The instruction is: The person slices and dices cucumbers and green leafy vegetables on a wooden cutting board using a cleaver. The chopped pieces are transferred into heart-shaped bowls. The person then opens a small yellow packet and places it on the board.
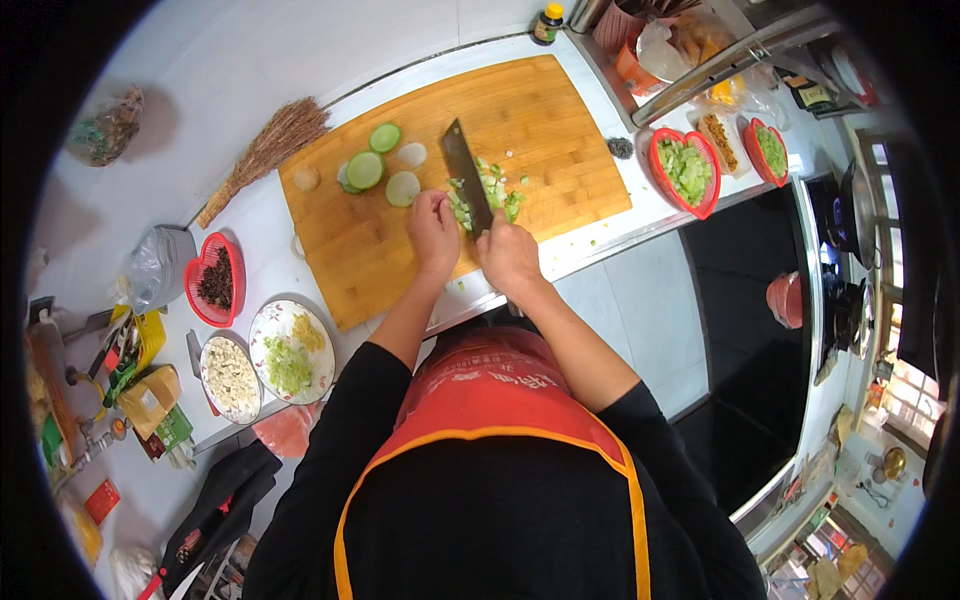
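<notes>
My right hand (508,253) is closed around the handle end of a dark-bladed cleaver (466,176), its blade pointing away from me over a wooden cutting board (570,142). Diced pale green vegetable (495,187) lies on both sides of the blade. My left hand (435,229) rests just left of the dice with its fingers curled; whether it holds a piece cannot be seen. Farther left on the board are round green-skinned vegetable slices (365,170) and paler rounds (403,189).
Right of the board stands a red heart-shaped basket (656,180) of chopped green pieces. At left are another red basket (238,281) with dark bits, a plate (259,330) of chopped green and yellow pieces, a plate of white cubes (231,379) and a straw brush (262,154).
</notes>
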`<control>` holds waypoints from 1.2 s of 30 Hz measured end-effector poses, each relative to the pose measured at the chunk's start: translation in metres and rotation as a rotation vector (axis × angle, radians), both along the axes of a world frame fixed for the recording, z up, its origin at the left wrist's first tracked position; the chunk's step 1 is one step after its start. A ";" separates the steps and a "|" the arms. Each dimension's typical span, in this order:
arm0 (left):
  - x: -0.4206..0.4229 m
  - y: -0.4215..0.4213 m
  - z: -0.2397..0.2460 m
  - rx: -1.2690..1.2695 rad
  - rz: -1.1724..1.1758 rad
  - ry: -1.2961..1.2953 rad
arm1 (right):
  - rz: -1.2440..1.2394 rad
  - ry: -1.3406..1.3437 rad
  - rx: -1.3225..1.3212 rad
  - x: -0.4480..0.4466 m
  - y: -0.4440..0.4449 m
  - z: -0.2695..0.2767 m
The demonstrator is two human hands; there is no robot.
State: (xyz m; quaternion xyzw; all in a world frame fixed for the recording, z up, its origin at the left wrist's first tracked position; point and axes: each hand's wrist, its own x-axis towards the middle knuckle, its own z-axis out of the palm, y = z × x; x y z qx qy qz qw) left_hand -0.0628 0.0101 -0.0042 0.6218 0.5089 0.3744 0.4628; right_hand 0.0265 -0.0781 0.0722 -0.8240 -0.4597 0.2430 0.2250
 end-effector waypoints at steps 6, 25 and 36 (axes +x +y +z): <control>0.025 -0.005 0.037 0.741 -0.193 0.200 | -0.075 0.245 0.115 0.028 -0.004 0.011; 0.035 0.026 0.106 0.718 -0.652 0.154 | 0.442 -0.729 0.464 0.104 -0.043 0.020; 0.039 0.051 0.043 0.472 -0.773 0.331 | 0.556 -0.697 0.468 0.120 -0.069 0.027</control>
